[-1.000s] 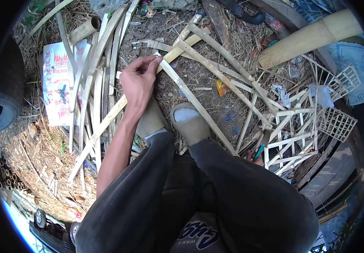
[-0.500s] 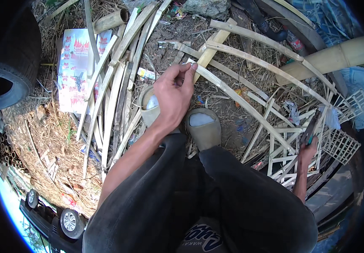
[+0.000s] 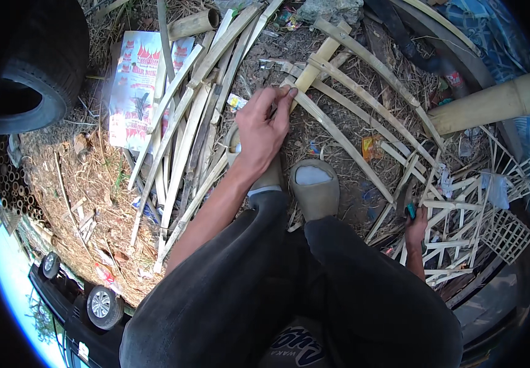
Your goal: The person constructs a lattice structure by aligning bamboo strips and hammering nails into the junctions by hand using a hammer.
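Pale and straight-edged, a narrow bamboo strip (image 3: 343,142) slants above rough, straw-littered soil (image 3: 352,190); the left hand (image 3: 264,126) pinches its upper end, the right hand (image 3: 416,230) grips a teal-handled blade (image 3: 410,210) near its lower end. Rightward lies a thick, rounded bamboo tube (image 3: 492,107).

Far left, a tire (image 3: 62,55), then a sheet (image 3: 131,110) partly beneath a heap of sticks (image 3: 192,132). In the middle, shoes (image 3: 319,197) on the ground (image 3: 354,190), with one strip (image 3: 343,143) slanting past them from the left hand (image 3: 264,130) toward the right hand (image 3: 417,228). Off to the right, a pole (image 3: 492,107) beyond a lattice (image 3: 509,236).
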`<state>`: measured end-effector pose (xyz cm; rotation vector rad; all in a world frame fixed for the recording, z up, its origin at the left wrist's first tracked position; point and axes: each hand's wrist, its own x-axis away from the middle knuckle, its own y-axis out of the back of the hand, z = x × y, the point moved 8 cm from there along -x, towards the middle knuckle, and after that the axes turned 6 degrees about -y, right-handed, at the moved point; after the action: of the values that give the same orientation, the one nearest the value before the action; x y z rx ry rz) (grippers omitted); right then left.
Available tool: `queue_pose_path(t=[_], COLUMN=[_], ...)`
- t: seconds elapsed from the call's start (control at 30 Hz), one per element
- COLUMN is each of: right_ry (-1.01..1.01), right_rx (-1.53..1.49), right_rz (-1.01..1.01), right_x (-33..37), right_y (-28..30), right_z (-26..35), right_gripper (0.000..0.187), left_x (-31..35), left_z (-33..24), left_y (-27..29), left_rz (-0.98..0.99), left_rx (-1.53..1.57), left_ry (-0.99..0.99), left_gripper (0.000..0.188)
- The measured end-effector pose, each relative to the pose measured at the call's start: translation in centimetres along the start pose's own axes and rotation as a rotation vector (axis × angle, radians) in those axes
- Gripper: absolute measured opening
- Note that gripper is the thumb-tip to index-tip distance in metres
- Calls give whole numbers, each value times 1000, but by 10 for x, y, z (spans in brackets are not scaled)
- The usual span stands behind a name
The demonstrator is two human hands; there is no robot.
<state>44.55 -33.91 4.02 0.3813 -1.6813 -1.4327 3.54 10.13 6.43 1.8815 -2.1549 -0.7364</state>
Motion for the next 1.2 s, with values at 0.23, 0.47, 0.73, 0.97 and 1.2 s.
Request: queue_pose_path(t=[0.23, 0.47, 0.73, 0.97, 1.2], right_ry=[32, 38, 175, 332, 533], right_rx=[128, 171, 188, -348, -404], right_rz=[-218, -51, 101, 26, -267], right_x=[-12, -42, -77, -121, -162], right_y=[28, 119, 166, 122, 79], right_z=[45, 52, 47, 245, 359], right_gripper=[30, 42, 31, 33, 20], left_x=[16, 9, 23, 44, 8], left_z=[6, 25, 26, 18, 28], left_y=[-3, 11, 1, -3, -33], left_rz=[75, 9, 147, 292, 326], left_rx=[-46, -20, 6, -12, -62], left_ry=[192, 221, 65, 112, -61], left_gripper=[14, 15, 14, 12, 9])
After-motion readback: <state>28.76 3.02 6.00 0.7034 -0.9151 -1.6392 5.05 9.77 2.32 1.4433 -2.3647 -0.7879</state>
